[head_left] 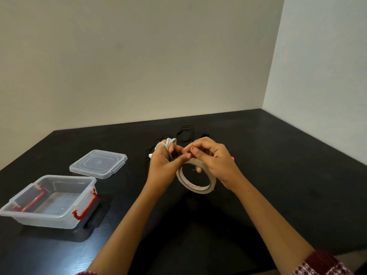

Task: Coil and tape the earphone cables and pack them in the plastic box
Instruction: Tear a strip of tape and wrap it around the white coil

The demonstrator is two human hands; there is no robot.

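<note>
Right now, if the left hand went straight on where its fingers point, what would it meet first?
Likely the black earphone cable on the table; the left hand may sit higher, depth unclear.

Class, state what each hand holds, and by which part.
The left hand holds the white earphone cable, coiled round its fingers; the right hand grips the tape roll at its top rim.

- Soft, even indoor light, moderately bright; the left wall (139, 56) looks warm beige, the right wall (327, 56) cooler and paler
- The black desk (278, 175) swallows detail and shows a dull sheen near the plastic box (49, 197)
- A soft shadow lies at the box's near right side
- Wide-angle distortion bows the desk's far edge
- The black cables (185, 132) barely separate from the desk
</note>
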